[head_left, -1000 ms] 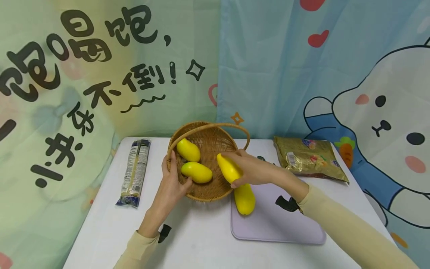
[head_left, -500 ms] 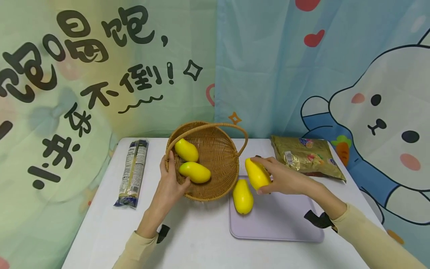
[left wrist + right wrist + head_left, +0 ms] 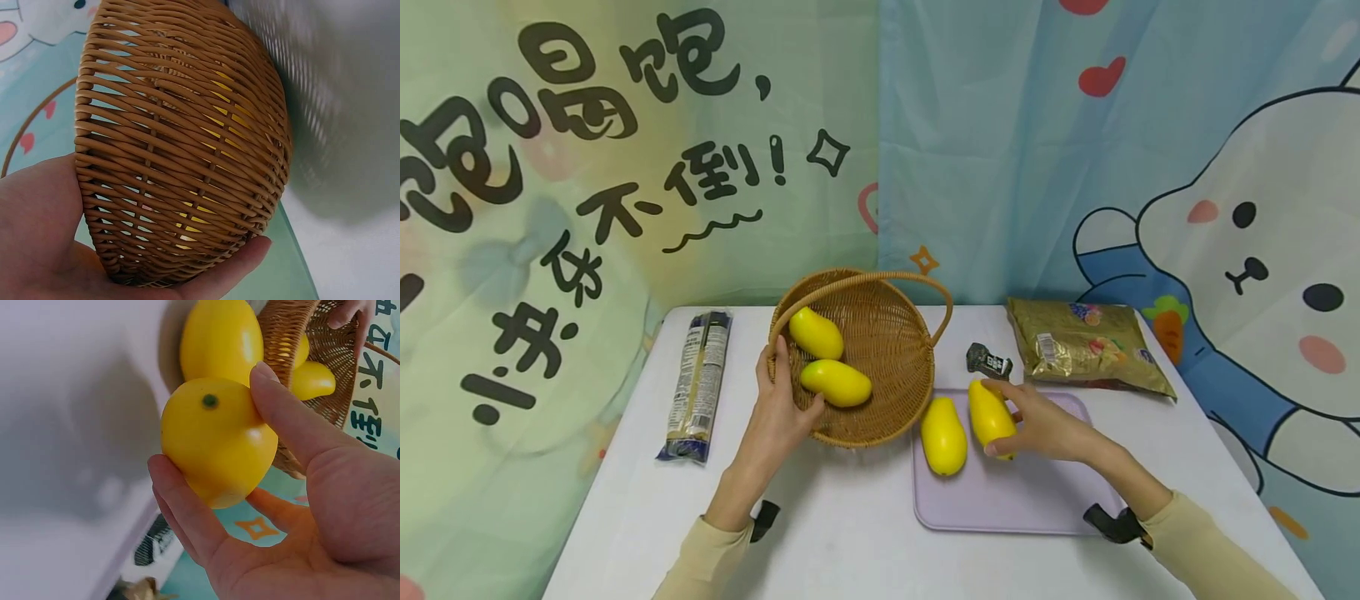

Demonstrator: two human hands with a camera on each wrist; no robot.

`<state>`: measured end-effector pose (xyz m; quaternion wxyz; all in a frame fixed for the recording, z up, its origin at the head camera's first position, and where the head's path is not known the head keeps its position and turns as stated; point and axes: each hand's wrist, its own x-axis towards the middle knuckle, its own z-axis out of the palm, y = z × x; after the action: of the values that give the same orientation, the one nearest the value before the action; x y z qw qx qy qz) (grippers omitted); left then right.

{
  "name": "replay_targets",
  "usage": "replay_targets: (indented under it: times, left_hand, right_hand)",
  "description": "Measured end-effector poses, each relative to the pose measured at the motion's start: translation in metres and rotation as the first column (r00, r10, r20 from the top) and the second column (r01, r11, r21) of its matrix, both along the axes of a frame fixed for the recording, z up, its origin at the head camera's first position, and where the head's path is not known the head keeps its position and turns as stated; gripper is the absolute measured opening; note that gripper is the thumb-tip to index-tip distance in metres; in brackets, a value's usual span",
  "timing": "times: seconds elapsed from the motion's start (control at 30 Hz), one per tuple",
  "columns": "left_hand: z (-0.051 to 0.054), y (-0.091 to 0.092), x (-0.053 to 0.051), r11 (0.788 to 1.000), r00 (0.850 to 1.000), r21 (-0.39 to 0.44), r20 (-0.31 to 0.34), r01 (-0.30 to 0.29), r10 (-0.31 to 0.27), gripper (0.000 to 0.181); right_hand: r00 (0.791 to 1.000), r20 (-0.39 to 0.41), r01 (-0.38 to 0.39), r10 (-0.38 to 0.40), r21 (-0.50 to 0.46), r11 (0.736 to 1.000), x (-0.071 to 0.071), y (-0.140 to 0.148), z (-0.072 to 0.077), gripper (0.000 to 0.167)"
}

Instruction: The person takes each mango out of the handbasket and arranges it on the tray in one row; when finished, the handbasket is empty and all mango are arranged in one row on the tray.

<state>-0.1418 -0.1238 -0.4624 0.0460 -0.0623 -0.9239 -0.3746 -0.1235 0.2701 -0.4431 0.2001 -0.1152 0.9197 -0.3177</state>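
Between the thumb and fingers of the right hand (image 3: 1041, 422), a yellow fruit (image 3: 987, 411) is pinched over the lilac tray (image 3: 1015, 504), thumb on one flank and fingertips on the opposite one, a grip that seems to suit its smooth, rounded body; whether its underside touches the tray I cannot tell. Just beyond those fingertips, a second yellow fruit (image 3: 943, 437) lies on the tray beside the basket, where the tray perhaps helps keep it from rolling. The left hand (image 3: 781, 408) grips the wicker basket (image 3: 891, 358) by its side, thumb apart from the fingers with wall and rim between them, probably to steady it. Right by the left thumb's tip, inside the basket, lies a green-tipped fruit (image 3: 837, 383); beside the left fingertips rests a farther fruit (image 3: 816, 335), both likely settled there by the curve of the wall. Past the right fingers, a small black packet (image 3: 988, 362) lies behind the tray, with a gold bag (image 3: 1093, 348) beyond it; a long packet (image 3: 696, 387) lies outward from the left fingers, all three presumably set aside to give the hands room
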Motion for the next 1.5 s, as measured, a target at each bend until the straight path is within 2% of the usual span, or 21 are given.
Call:
replay_targets:
  times: [0.13,0.4,0.6,0.83,1.0,1.3,1.5]
  left_hand:
    - [0.0,0.0,0.0,1.0,1.0,0.004,-0.012,-0.002,0.002,0.108]
    - [0.0,0.0,0.0,1.0,1.0,0.001,0.001,-0.002,0.002,0.106]
    - [0.001,-0.001,0.0,1.0,1.0,0.006,-0.003,-0.004,0.004,0.106]
    - [0.001,0.0,0.0,1.0,1.0,0.008,0.009,-0.003,0.003,0.106]
    - [0.001,0.0,0.0,1.0,1.0,0.002,0.002,-0.005,0.005,0.105]
    - [0.001,0.0,0.0,1.0,1.0,0.01,0.012,-0.007,0.007,0.107]
    - [0.0,0.0,0.0,1.0,1.0,0.011,0.013,-0.009,0.009,0.106]
  right_hand:
    - [1.0,0.006,0.01,-0.01,-0.019,1.0,0.003,-0.001,-0.013,0.098]
    - [1.0,0.0,0.029,-0.029,-0.01,1.0,0.008,-0.007,-0.027,0.098]
    - [0.999,-0.022,0.031,-0.031,0.008,0.999,0.011,-0.009,-0.028,0.102]
    - [0.999,0.014,0.041,-0.041,0.011,0.999,0.013,-0.009,-0.029,0.108]
    - [0.999,0.01,0.036,-0.036,0.023,0.999,0.013,-0.009,-0.03,0.109]
    - [0.998,0.028,0.054,-0.054,0.022,0.998,0.011,-0.005,-0.024,0.106]
    - [0.999,0.002,0.051,-0.051,0.052,0.997,0.008,0.003,-0.006,0.108]
